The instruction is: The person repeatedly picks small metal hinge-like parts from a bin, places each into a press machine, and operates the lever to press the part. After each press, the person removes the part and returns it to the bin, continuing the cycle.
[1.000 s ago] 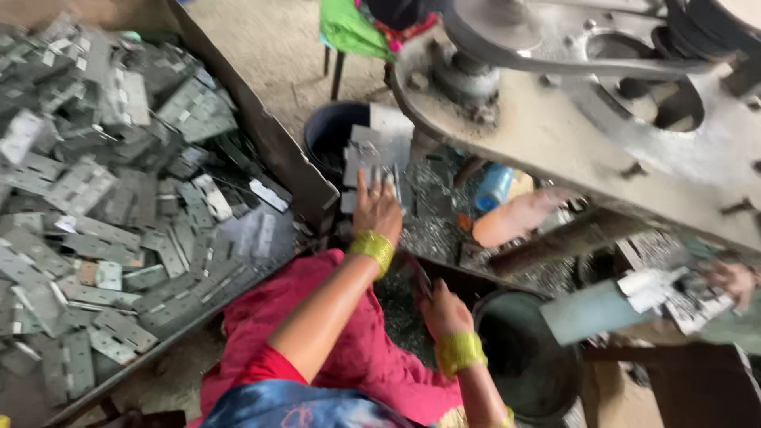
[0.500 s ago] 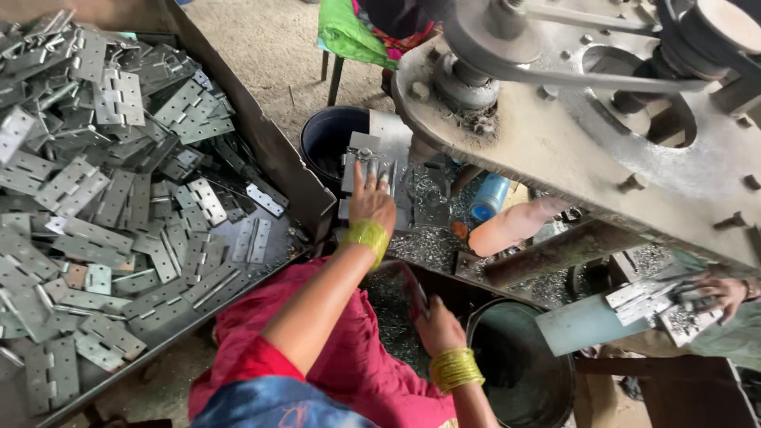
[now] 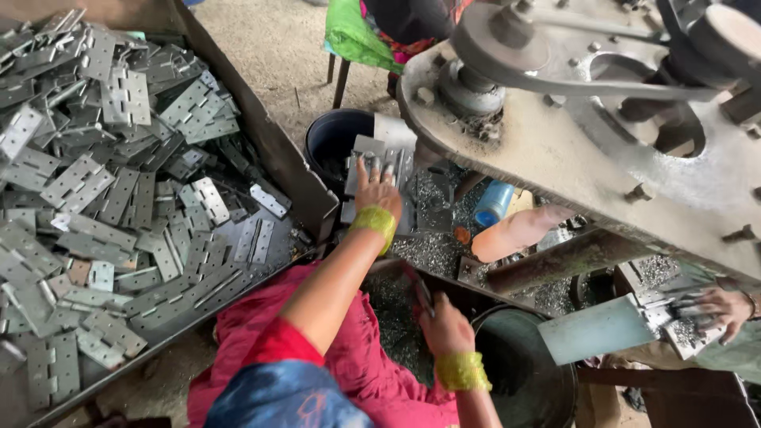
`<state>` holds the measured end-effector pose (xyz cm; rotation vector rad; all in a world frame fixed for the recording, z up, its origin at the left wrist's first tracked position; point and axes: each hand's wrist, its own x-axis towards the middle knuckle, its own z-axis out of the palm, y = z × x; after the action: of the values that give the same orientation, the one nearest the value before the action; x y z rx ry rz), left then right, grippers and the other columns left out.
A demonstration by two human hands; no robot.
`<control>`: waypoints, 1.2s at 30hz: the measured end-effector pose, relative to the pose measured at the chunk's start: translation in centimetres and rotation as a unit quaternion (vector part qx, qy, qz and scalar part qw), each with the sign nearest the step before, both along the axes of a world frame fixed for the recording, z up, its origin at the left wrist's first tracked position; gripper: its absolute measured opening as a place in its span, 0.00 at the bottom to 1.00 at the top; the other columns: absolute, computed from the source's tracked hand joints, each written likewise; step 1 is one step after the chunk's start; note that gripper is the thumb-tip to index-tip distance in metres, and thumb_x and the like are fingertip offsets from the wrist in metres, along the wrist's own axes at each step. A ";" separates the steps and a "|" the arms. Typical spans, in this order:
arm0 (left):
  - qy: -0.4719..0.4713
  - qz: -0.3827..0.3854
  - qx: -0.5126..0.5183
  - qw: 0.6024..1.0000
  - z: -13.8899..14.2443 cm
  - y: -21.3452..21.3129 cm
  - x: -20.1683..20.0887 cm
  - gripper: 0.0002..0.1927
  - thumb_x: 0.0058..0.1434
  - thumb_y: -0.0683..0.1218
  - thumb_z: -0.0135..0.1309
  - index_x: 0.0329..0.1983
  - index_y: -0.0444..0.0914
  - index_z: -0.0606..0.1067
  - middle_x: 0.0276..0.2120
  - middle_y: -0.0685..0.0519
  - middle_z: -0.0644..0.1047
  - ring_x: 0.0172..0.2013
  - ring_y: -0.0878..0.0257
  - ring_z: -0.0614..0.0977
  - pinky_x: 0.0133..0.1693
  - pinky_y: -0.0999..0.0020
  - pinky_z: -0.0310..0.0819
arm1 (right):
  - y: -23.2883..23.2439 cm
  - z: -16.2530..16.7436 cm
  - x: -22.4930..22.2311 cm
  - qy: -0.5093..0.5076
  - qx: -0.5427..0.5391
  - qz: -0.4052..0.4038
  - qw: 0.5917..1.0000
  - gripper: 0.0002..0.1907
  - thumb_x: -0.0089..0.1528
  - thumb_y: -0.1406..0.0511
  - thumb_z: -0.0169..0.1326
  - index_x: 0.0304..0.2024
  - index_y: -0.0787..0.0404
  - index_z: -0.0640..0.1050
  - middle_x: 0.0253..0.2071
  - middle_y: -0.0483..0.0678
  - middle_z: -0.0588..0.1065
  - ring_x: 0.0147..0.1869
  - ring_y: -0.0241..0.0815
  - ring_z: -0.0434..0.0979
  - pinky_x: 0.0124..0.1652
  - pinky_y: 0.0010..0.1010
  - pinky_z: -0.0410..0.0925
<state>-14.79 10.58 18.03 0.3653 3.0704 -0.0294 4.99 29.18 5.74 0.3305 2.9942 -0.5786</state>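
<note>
Down beside the big grey machine plate [image 3: 555,158], the left hand [image 3: 377,190] lies palm-down with its fingers [image 3: 363,168] spread flat across a stack of metal hinge plates [image 3: 379,157] just under the plate's left edge, a yellow wristband [image 3: 374,222] at the wrist. Those hinge plates lean against the rim of a dark bucket [image 3: 333,139] that stands left of the machine plate. The right hand [image 3: 445,326] sits lower, below the machine plate and near a second dark bucket [image 3: 523,372]; its fingers curl around a thin dark piece [image 3: 420,287], though what that piece is cannot be told. It also wears a yellow band [image 3: 462,370]. Metal shavings [image 3: 432,246] cover the surface between the two hands. Far left of the machine plate, a tray [image 3: 277,150] holds a large heap of grey hinges [image 3: 103,198]. Under the plate's right end, another person's hand [image 3: 725,305] holds small metal pieces [image 3: 683,325]. A blue cylinder [image 3: 493,202] lies just under the plate.
</note>
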 end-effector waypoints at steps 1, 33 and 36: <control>-0.043 0.001 -0.015 0.999 0.3 0.3 -0.4 0.23 0.70 0.45 0.39 0.67 0.40 0.71 0.78 0.51 0.51 0.78 0.47 0.46 0.71 0.41 0.19 | 0.3 -0.1 0.1 -0.015 0.002 -0.014 1.000 0.19 0.60 0.54 0.54 0.47 0.59 0.74 0.36 0.62 0.80 0.45 0.65 0.80 0.43 0.53 0.72; -0.033 0.491 0.254 0.832 -17.9 -24.5 9.7 0.37 0.53 0.56 0.68 0.63 0.39 0.67 0.59 0.44 0.74 0.63 0.48 0.70 0.60 0.47 0.62 | -6.0 16.1 -3.4 0.226 0.155 0.029 0.961 0.15 0.67 0.51 0.55 0.46 0.51 0.83 0.32 0.53 0.81 0.35 0.57 0.82 0.37 0.46 0.72; 0.067 0.368 0.225 0.900 -19.3 -25.2 9.4 0.37 0.54 0.55 0.66 0.65 0.42 0.66 0.60 0.46 0.73 0.64 0.49 0.69 0.62 0.47 0.59 | -5.7 15.6 -3.4 0.229 0.149 0.028 0.961 0.15 0.66 0.51 0.55 0.44 0.51 0.83 0.32 0.53 0.81 0.36 0.59 0.82 0.37 0.48 0.71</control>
<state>-5.40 -14.63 -1.31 -0.8339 3.0874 0.7106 1.61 23.46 21.34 0.1389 3.5327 -0.2135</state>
